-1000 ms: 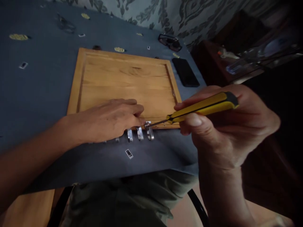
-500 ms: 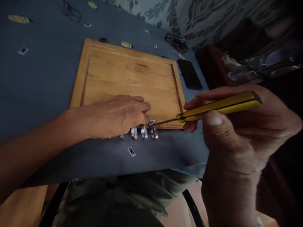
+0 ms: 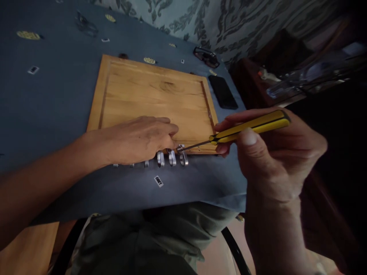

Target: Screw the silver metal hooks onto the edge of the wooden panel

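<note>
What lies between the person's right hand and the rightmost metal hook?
The thin metal shaft of the yellow-and-black screwdriver spans from the right hand to the upper end of the rightmost metal hook, as the head view shows.

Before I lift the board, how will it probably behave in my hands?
The board should feel stiff, since it looks like solid wood. Lying flat, it will hardly roll if pushed. The metal loops jutting from its near edge might catch the cloth.
</note>
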A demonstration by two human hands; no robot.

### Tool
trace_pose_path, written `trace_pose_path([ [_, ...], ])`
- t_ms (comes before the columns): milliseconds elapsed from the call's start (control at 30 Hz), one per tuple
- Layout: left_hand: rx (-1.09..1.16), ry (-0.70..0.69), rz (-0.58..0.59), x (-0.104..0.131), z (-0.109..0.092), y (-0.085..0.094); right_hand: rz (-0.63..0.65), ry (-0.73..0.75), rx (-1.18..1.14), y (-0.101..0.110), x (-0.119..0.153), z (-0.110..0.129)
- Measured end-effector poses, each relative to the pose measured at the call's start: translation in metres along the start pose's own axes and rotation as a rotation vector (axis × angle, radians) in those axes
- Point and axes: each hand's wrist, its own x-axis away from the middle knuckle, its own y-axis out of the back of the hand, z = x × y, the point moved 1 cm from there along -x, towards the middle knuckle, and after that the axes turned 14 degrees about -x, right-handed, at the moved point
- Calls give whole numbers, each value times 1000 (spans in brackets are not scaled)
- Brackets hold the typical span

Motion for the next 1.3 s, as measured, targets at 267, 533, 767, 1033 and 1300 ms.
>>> trace_pose_path([
  [267,9,-2,25,-2,0,0,-29,43,36,-6,-1,-2],
  [533,54,25,35,-1,2,-2,-36,65,73,-7,-1,-5],
  [767,17,28,25,-1,5,-7,-116,174,210,-12,2,-7],
  [1033,55,24,25,-1,3,-4,-3,71,193,-10,3,5],
  [1300,-80,-43,63,-5,-1,-1,33,-16,123,-4,5,-6],
])
